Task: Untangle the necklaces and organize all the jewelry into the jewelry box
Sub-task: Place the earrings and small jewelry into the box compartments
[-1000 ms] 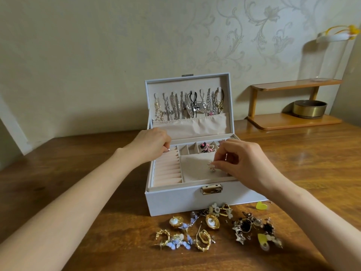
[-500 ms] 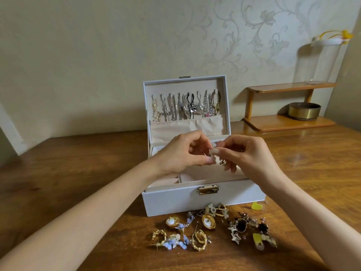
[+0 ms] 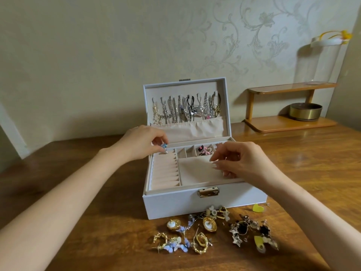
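Note:
A white jewelry box (image 3: 175,206) stands open on the wooden table, with several necklaces (image 3: 185,110) hanging inside its lid. My left hand (image 3: 140,145) is at the box's back left corner and pinches a small ring with a blue stone (image 3: 164,145) over the ring rolls (image 3: 166,171). My right hand (image 3: 240,159) hovers over the large beige compartment (image 3: 195,171), fingers loosely curled, holding nothing that I can see. Pink and black pieces (image 3: 203,150) lie in a small back compartment.
Loose earrings lie on the table in front of the box: gold and blue ones (image 3: 183,237) on the left, dark and silver ones (image 3: 252,231) on the right, a yellow heart (image 3: 257,208). A wooden shelf (image 3: 289,124) with a brass bowl (image 3: 305,111) stands back right.
My hands were together over the box handling a small piece. They have parted: the left moved to the back left corner with the ring, the right dropped over the large compartment.

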The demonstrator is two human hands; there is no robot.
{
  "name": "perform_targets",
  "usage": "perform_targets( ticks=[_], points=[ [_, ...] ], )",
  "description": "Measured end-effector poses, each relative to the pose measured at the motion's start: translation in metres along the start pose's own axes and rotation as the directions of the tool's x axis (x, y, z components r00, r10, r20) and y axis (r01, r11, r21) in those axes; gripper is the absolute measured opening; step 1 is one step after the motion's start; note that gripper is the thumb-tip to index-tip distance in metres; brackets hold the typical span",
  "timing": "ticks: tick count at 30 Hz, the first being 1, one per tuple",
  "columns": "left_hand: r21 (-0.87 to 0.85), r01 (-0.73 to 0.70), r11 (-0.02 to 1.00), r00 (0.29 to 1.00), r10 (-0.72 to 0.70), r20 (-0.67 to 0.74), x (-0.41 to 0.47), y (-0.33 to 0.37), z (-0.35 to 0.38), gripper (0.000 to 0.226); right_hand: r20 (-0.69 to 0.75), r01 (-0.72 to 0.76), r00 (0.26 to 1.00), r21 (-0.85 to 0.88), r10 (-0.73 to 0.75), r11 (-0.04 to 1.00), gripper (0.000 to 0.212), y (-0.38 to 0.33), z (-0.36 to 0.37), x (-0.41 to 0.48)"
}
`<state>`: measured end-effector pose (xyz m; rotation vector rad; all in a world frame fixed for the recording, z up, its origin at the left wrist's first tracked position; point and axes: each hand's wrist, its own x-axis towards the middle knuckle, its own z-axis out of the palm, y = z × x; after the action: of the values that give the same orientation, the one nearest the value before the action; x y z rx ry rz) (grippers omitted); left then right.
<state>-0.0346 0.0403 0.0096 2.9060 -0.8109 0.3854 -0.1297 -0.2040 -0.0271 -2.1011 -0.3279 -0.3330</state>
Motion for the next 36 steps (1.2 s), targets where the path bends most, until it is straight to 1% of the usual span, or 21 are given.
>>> perform_targets(
  ticks=[2,5,10,15,18,23,25,27,29,30,31,32,34,35,36],
  points=[
    [0.069,-0.006,0.998,1.0,0.004,0.023,0.0,-0.003,0.004,0.016,0.033,-0.001,0.999,-0.04,0.002,0.999,0.012,-0.001,-0.002,0.0],
    [0.066,-0.024,0.998,0.999,0.023,0.027,0.0,-0.006,0.008,0.014,0.051,-0.007,0.999,-0.08,0.011,0.997,0.017,-0.001,-0.003,0.0],
    [0.055,-0.039,0.998,0.999,0.037,0.033,0.002,-0.005,0.008,0.013,-0.028,0.029,0.999,-0.109,-0.032,0.994,0.025,0.001,-0.001,-0.001],
    [0.069,-0.036,0.997,0.999,0.034,0.028,0.003,-0.005,0.006,0.013,-0.077,0.075,0.993,-0.171,-0.089,0.982,0.022,0.002,0.0,-0.001],
    [0.094,-0.038,0.995,0.999,0.036,0.021,0.002,-0.003,0.01,0.015,-0.07,0.063,0.994,-0.205,-0.079,0.977,0.019,0.003,0.0,0.0],
    [0.127,-0.04,0.991,0.999,0.039,0.008,0.003,-0.001,0.018,0.02,-0.059,0.051,0.996,-0.244,-0.067,0.968,0.022,0.006,0.001,0.001],
    [0.113,-0.051,0.992,0.999,0.051,0.002,0.002,-0.002,0.022,0.023,-0.071,0.044,0.995,-0.248,-0.063,0.968,0.021,0.008,-0.001,0.002],
    [0.1,-0.068,0.993,0.998,0.069,-0.009,0.001,-0.004,0.023,0.024,-0.085,0.058,0.992,-0.305,-0.088,0.951,0.017,0.009,-0.002,0.003],
    [0.129,-0.086,0.988,0.996,0.089,-0.013,0.0,-0.007,0.023,0.024,-0.107,0.074,0.987,-0.339,-0.116,0.938,0.014,0.009,-0.001,0.003],
    [0.139,-0.092,0.986,0.995,0.097,-0.031,0.0,-0.008,0.023,0.025,-0.12,0.078,0.985,-0.337,-0.125,0.938,0.014,0.009,0.0,0.002],
    [0.121,-0.089,0.989,0.992,0.099,-0.078,-0.001,-0.008,0.022,0.027,-0.128,0.083,0.983,-0.309,-0.128,0.947,0.014,0.008,0.0,0.002],
    [0.075,-0.082,0.994,0.983,0.093,-0.161,-0.002,-0.006,0.021,0.028,-0.134,0.085,0.984,-0.242,-0.12,0.966,0.014,0.007,0.001,0.002],
    [-0.047,-0.095,0.994,0.932,0.072,-0.356,-0.005,0.001,0.017,0.027,-0.139,0.091,0.985,-0.061,-0.099,0.994,0.018,0.005,0.001,0.001],
    [-0.097,-0.118,0.988,0.908,0.068,-0.414,-0.006,0.007,0.014,0.025,-0.139,0.095,0.986,0.014,-0.092,0.995,0.021,0.005,0.0,0.0],
    [-0.146,-0.148,0.978,0.902,0.073,-0.426,-0.008,0.015,0.011,0.024,-0.127,0.096,0.988,0.069,-0.087,0.993,0.023,0.004,-0.001,0.001]
  ],
)
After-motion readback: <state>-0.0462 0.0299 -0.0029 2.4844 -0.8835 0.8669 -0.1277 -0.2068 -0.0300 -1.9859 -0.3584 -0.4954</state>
